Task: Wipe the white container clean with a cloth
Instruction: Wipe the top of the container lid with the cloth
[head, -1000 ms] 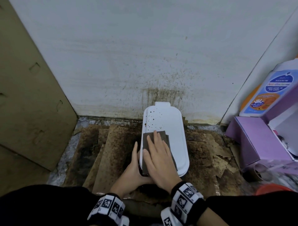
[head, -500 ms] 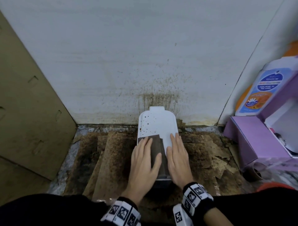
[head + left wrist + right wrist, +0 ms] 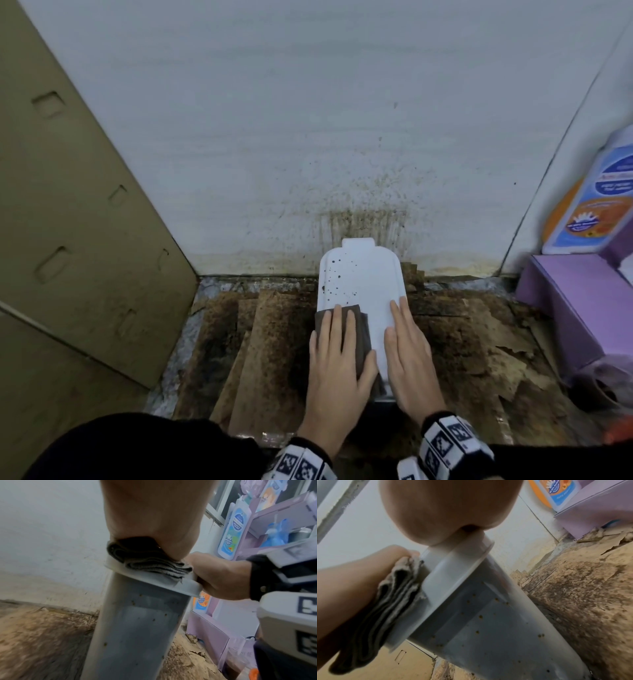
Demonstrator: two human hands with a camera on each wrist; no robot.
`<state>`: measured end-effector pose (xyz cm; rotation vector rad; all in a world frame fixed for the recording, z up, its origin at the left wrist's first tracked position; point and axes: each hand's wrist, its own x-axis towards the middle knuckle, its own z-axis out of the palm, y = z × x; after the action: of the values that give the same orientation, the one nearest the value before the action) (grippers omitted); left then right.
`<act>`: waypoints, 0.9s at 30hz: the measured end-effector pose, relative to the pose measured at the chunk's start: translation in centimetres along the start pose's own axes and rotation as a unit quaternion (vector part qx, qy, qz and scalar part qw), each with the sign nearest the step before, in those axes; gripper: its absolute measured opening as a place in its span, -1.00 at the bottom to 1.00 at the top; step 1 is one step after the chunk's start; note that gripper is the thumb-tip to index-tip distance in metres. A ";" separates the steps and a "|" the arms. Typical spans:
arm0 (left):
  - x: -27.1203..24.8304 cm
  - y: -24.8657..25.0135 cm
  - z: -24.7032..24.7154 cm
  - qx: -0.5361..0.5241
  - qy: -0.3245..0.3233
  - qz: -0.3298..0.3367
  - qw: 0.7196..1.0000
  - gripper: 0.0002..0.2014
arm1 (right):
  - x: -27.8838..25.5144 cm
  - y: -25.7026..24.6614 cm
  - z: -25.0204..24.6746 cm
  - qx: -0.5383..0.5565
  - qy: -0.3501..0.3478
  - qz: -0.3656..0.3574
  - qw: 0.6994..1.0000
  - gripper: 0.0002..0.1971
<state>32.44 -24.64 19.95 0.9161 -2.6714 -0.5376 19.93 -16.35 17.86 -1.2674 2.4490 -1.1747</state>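
The white container (image 3: 363, 284) stands upright on stained cardboard against the wall, its flat lid dotted with dark specks at the far left. A folded dark grey cloth (image 3: 359, 332) lies on the lid's near left part. My left hand (image 3: 337, 356) presses flat on the cloth with straight fingers. My right hand (image 3: 407, 349) lies flat along the lid's right edge, fingers straight. In the left wrist view the cloth (image 3: 149, 561) is pressed between palm and lid rim. In the right wrist view the container's grey side (image 3: 488, 628) carries brown specks, and the cloth (image 3: 388, 608) hangs over the lid's edge.
A brown cardboard panel (image 3: 78, 240) leans at the left. A purple box (image 3: 579, 301) and a soap bottle (image 3: 592, 202) stand at the right. The white wall (image 3: 308, 120) behind is spattered brown just above the container. Stained, torn cardboard (image 3: 479, 359) covers the floor.
A second ago my right hand pressed the cloth while the left held the container's side. Now the left hand presses the cloth and the right lies on the lid's right edge.
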 end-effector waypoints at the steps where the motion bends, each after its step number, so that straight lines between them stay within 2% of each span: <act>1: -0.2 -0.3 0.0 -0.015 0.000 0.004 1.000 -0.31 | 0.0 -0.1 0.0 -0.006 0.001 0.000 1.000 -0.46; 10: -0.1 -1.8 0.0 -0.128 0.008 0.013 0.992 -0.27 | 0.1 -0.3 0.0 -0.024 0.001 -0.004 1.000 -0.44; 17: 1.2 -2.2 -1.5 -0.151 -0.069 0.014 0.986 -0.25 | 0.1 -0.5 0.0 -0.028 0.007 0.001 1.000 -0.44; 20: 2.8 -3.0 -2.3 -0.168 -0.109 0.023 0.979 -0.28 | 0.2 -0.5 0.0 -0.024 0.004 0.009 1.000 -0.44; 27: 7.6 -5.0 -2.7 -0.156 -0.157 0.047 0.974 -0.36 | 0.3 -0.7 0.0 -0.011 0.002 0.017 1.000 -0.44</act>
<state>30.28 -33.81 21.19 0.6556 -2.7640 -1.1239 20.17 -16.87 18.40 -1.2260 2.4828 -1.1446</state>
